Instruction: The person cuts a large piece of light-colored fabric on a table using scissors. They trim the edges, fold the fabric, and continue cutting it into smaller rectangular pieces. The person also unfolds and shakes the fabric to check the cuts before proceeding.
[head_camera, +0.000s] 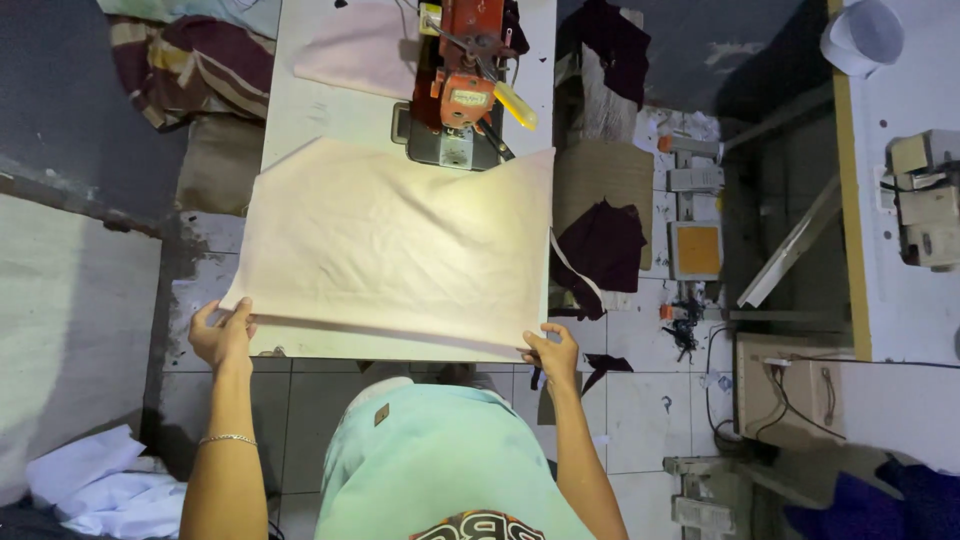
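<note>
A large sheet of pale pink fabric (390, 240) lies spread flat on a white table (320, 110). My left hand (222, 335) pinches its near left corner at the table's front edge. My right hand (552, 352) grips the near right corner. An orange cutting machine (462, 85) with a yellow handle stands at the fabric's far edge, touching it. A second pink piece (355, 50) lies farther back on the table.
Dark maroon cloth scraps (600, 245) and cardboard lie on the tiled floor to the right. A second white table (900, 200) with a grey machine stands at far right. White cloth (100, 485) is heaped at lower left, striped fabric at upper left.
</note>
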